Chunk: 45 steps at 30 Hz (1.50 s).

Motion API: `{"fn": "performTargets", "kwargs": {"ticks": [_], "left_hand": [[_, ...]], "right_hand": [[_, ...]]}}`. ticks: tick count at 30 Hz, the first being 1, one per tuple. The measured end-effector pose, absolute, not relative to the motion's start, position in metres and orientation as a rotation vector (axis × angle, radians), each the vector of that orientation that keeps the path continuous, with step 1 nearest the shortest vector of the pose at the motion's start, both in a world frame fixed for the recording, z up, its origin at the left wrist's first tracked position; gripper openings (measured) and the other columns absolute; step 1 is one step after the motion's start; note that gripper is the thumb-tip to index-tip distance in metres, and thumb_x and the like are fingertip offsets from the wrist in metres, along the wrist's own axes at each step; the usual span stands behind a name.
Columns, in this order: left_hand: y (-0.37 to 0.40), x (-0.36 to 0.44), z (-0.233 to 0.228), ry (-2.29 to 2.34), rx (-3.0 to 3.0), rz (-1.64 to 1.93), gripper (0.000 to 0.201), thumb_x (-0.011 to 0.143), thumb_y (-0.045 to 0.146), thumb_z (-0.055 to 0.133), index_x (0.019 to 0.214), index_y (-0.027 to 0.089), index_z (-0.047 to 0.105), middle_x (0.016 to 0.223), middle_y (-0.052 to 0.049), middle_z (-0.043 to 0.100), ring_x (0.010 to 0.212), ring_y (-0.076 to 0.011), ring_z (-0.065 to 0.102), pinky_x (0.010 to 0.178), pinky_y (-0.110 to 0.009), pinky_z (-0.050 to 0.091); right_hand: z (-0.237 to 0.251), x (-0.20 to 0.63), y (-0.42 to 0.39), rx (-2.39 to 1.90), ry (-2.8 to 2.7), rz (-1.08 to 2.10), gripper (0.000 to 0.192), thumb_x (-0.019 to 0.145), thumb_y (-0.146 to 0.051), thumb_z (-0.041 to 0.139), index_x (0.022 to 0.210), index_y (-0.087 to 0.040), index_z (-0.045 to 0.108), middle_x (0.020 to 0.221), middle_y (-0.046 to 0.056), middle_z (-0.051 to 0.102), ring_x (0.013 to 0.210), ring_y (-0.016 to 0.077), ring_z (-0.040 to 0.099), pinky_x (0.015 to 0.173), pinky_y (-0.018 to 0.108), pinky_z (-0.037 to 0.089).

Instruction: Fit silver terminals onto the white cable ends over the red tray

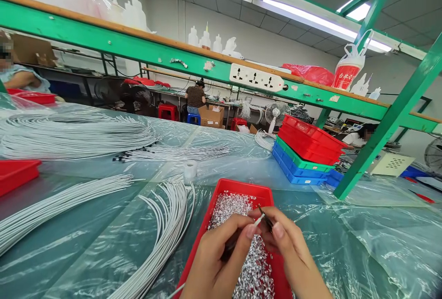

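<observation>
Two hands low in the middle of the frame, close together above a red tray. With the left hand, pinched the tip of a white wire between thumb and forefinger, grip clenched just behind the bare end. With the right hand, nipped a small dark piece in the fingertips, grip closed on it too, touching or almost touching the wire tip; could not tell which. Kept both just above the heap of silver bits that filled the tray at lower centre.

Judged best done this way: held the wire short, so that little of it stuck out past the fingers to bend or wander. Braced the hands against one another for steadiness. Worked over the tray, so that anything dropped would land among the bits and not on the slippery plastic sheet covering the table. Brought the pieces together straight, not at a slant, and pressed gently.

More white wires in a curved bundle at lower left, near the tray but apart from it. A small white roll above them. Stacked trays, red over green over blue, well apart at right of centre.
</observation>
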<state>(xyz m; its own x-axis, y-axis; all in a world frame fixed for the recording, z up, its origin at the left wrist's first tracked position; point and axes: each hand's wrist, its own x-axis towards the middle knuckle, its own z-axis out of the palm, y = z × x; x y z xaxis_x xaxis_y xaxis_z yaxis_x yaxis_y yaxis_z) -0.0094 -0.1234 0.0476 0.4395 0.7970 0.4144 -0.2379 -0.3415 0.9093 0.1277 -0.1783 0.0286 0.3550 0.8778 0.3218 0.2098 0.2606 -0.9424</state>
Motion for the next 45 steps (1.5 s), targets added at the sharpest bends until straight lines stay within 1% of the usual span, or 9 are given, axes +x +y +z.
{"fn": "performTargets", "kwargs": {"ticks": [4,10,13,19,24,29,35,41,45], "left_hand": [[-0.125,-0.010,0.050,0.514,1.576,1.171,0.019,0.090,0.029,0.052,0.081,0.019,0.066,0.063,0.003,0.058,0.053,-0.0100,0.041,0.050,-0.023,0.028],[-0.122,-0.011,0.046,0.524,1.658,1.195,0.020,0.092,0.030,0.051,0.082,0.019,0.064,0.059,0.005,0.052,0.050,-0.0095,0.037,0.047,-0.024,0.026],[-0.121,-0.011,0.043,0.520,1.708,1.228,0.019,0.093,0.027,0.051,0.086,0.019,0.067,0.062,0.004,0.055,0.052,-0.0096,0.041,0.048,-0.023,0.030],[-0.121,-0.011,0.041,0.513,1.797,1.308,0.018,0.093,0.023,0.051,0.087,0.019,0.067,0.062,0.002,0.060,0.050,-0.0100,0.046,0.045,-0.022,0.035],[-0.115,-0.010,0.033,0.436,1.972,1.454,0.019,0.091,0.011,0.051,0.098,0.021,0.065,0.071,0.001,0.067,0.052,-0.0098,0.053,0.047,-0.020,0.041],[-0.107,-0.009,0.025,0.341,2.212,1.599,0.025,0.093,0.006,0.048,0.109,0.023,0.055,0.078,0.001,0.069,0.053,-0.0086,0.059,0.050,-0.018,0.045],[-0.105,-0.008,0.020,0.352,2.413,1.717,0.019,0.096,0.006,0.046,0.111,0.018,0.051,0.082,-0.003,0.072,0.065,-0.0115,0.068,0.058,-0.020,0.052],[-0.108,-0.009,0.020,0.374,2.427,1.769,0.020,0.096,0.006,0.045,0.110,0.018,0.053,0.078,-0.003,0.072,0.062,-0.0126,0.067,0.054,-0.021,0.051],[-0.112,-0.011,0.025,0.463,2.282,1.763,0.018,0.097,0.010,0.045,0.103,0.022,0.057,0.072,0.000,0.070,0.052,-0.0110,0.061,0.050,-0.021,0.049]], "right_hand": [[0.030,0.124,-0.182,-1.346,-1.119,0.559,0.055,0.083,-0.079,0.057,0.107,-0.034,0.074,0.113,0.005,0.065,0.109,0.0307,0.053,0.099,0.040,0.042],[0.032,0.128,-0.183,-1.342,-1.198,0.458,0.039,0.088,-0.073,0.059,0.107,-0.042,0.073,0.107,0.000,0.067,0.102,0.0258,0.056,0.090,0.033,0.047],[0.032,0.129,-0.183,-1.363,-1.265,0.415,0.039,0.089,-0.073,0.058,0.107,-0.042,0.073,0.104,0.000,0.068,0.097,0.0244,0.058,0.085,0.031,0.049],[0.029,0.128,-0.185,-1.366,-1.218,0.400,0.040,0.088,-0.072,0.060,0.107,-0.040,0.074,0.105,0.002,0.068,0.099,0.0248,0.059,0.088,0.033,0.051],[0.033,0.143,-0.182,-1.291,-1.372,0.442,0.020,0.094,-0.049,0.067,0.111,-0.040,0.072,0.108,0.001,0.069,0.101,0.0241,0.061,0.091,0.036,0.050],[0.041,0.148,-0.180,-1.164,-1.415,0.630,0.022,0.094,-0.032,0.068,0.115,-0.041,0.071,0.114,-0.001,0.069,0.104,0.0213,0.063,0.094,0.033,0.050],[0.048,0.135,-0.181,-1.061,-1.301,0.695,0.016,0.091,-0.041,0.073,0.107,-0.040,0.074,0.105,-0.001,0.072,0.099,0.0191,0.067,0.089,0.027,0.054],[0.042,0.132,-0.184,-1.118,-1.253,0.638,0.023,0.089,-0.051,0.073,0.106,-0.036,0.076,0.105,0.003,0.072,0.100,0.0245,0.066,0.089,0.035,0.055],[0.034,0.129,-0.183,-1.126,-1.224,0.588,0.029,0.087,-0.058,0.072,0.104,-0.035,0.076,0.104,0.004,0.072,0.097,0.0253,0.066,0.087,0.035,0.054]]}}
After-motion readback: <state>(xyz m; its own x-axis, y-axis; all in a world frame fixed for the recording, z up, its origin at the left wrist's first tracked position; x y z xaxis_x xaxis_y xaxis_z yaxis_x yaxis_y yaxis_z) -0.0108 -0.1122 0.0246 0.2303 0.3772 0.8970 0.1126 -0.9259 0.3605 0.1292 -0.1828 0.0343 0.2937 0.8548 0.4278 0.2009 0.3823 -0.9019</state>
